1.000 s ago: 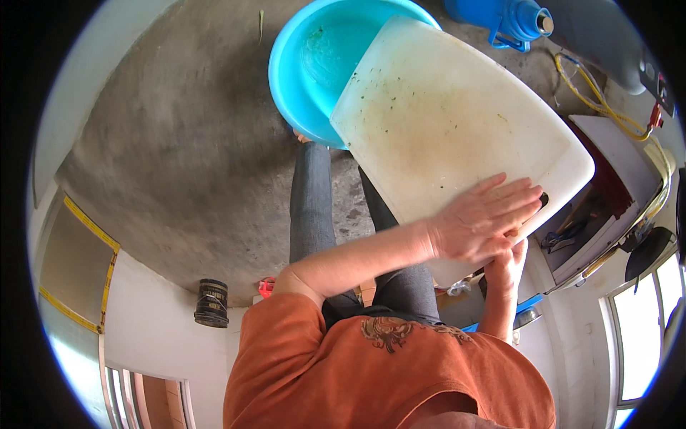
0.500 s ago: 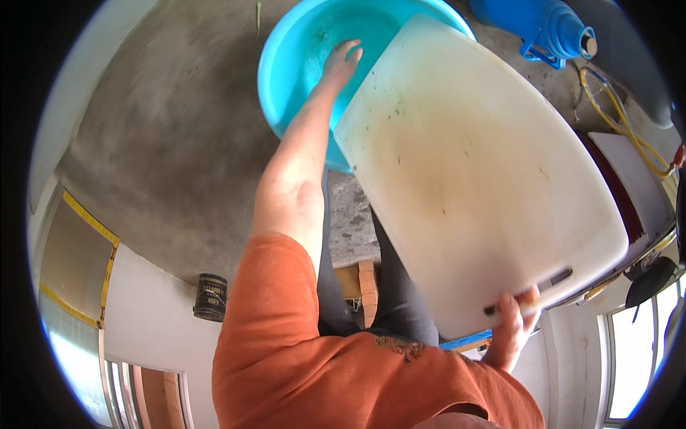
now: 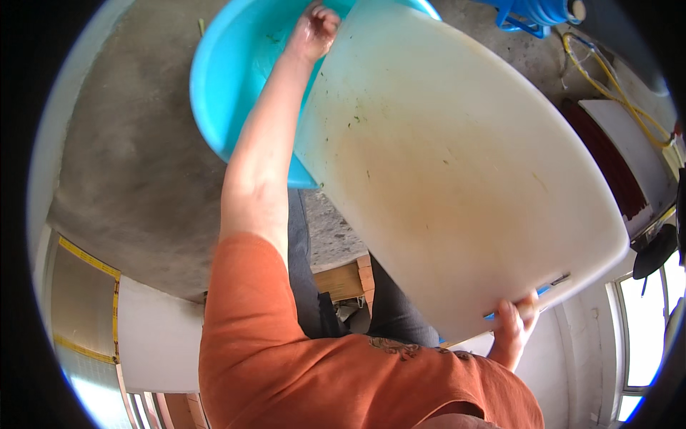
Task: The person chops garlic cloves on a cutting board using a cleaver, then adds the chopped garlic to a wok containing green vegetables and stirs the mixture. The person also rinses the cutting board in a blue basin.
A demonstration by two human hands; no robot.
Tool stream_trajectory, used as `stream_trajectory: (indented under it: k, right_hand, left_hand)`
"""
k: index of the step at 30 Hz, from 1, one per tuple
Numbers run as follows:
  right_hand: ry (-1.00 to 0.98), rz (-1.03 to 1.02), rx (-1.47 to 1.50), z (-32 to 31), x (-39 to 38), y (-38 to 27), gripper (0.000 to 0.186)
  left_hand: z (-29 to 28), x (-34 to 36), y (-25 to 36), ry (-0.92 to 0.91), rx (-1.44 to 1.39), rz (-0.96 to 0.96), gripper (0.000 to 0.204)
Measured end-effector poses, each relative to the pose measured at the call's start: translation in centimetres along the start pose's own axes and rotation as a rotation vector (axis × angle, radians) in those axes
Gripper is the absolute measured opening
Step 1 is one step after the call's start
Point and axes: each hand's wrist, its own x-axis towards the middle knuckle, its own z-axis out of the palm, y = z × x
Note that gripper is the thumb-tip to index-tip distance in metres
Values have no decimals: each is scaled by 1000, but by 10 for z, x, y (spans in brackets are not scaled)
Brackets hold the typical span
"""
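A large white cutting board (image 3: 436, 157) with brownish stains and green specks slants from the basin toward my body. My right hand (image 3: 516, 325) grips its near edge at the handle slot, fingers closed round the rim. The board's far end rests over a turquoise plastic basin (image 3: 214, 107) and covers the basin's right part. My left hand (image 3: 314, 32) is over the basin, close beside the board's left edge. Its fingers curl in toward the palm, and the skin looks wet. Whether anything lies inside those fingers is hidden.
A blue thermos flask (image 3: 532, 14) stands at the far right, near a yellow hose (image 3: 607, 75). Grey concrete floor (image 3: 136, 164) spreads to the left. Bricks and a wooden board (image 3: 339, 282) lie between my legs. A dark pan (image 3: 654, 252) hangs at the right.
My left hand has moved from over the basin's middle to the board's far left edge, its fingers curling more. The board has tilted and now looks larger; my right hand keeps its grip.
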Motion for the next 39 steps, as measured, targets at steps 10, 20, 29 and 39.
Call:
stream_trajectory:
  k: [10, 20, 29, 39]
  right_hand:
    - [-251, -29, 165, 8, 6, -1, 35]
    - [-271, -70, 222, 19, -3, -4, 35]
    - [-330, -45, 238, 19, -9, -11, 32]
    - [-105, -13, 86, 29, -19, -13, 27]
  left_hand:
    - [326, -56, -325, 175, 1327, 539, 50]
    - [269, -60, -314, 154, 2244, 623, 61]
    - [266, -112, -321, 161, 2315, 473, 68]
    - [21, -94, -70, 918, 2082, 510, 44]
